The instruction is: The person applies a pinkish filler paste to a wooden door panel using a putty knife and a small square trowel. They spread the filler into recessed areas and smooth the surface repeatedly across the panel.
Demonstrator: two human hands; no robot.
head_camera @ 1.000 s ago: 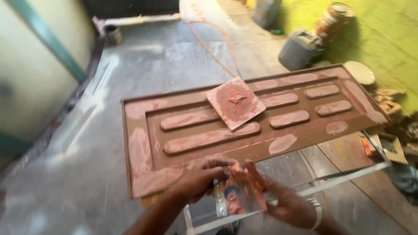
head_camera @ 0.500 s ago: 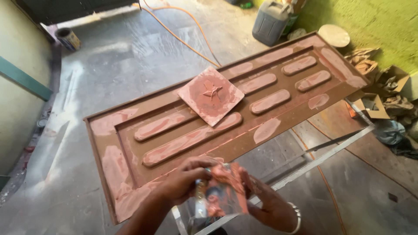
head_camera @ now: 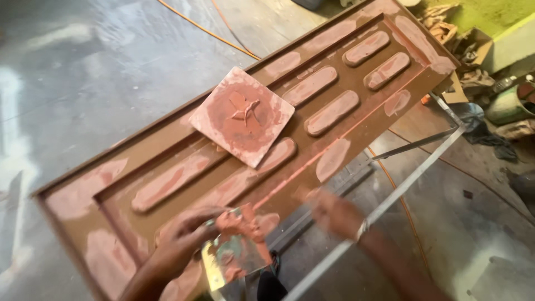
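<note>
A long brown panelled door (head_camera: 356, 106) lies flat on a metal stand, with pale pink filler patches on its raised bars. My left hand (head_camera: 184, 239) grips a shiny metal scraper blade (head_camera: 237, 253) loaded with reddish putty (head_camera: 239, 223), held over the door's near edge. My right hand (head_camera: 334, 214) is blurred, just right of the scraper and apart from it, with a bangle at the wrist and nothing visible in it. A square tile (head_camera: 242, 116) smeared with reddish putty rests on the middle of the door.
An orange cable (head_camera: 206, 28) runs across the grey concrete floor beyond the door. The metal stand's bar (head_camera: 412, 173) slants under the door's right side. Scrap wood, rags and a tin (head_camera: 510, 103) crowd the far right by a green wall.
My right hand has come off the scraper and moved right. The left hand keeps the scraper. The view has shifted closer and the door sits more diagonally in frame.
</note>
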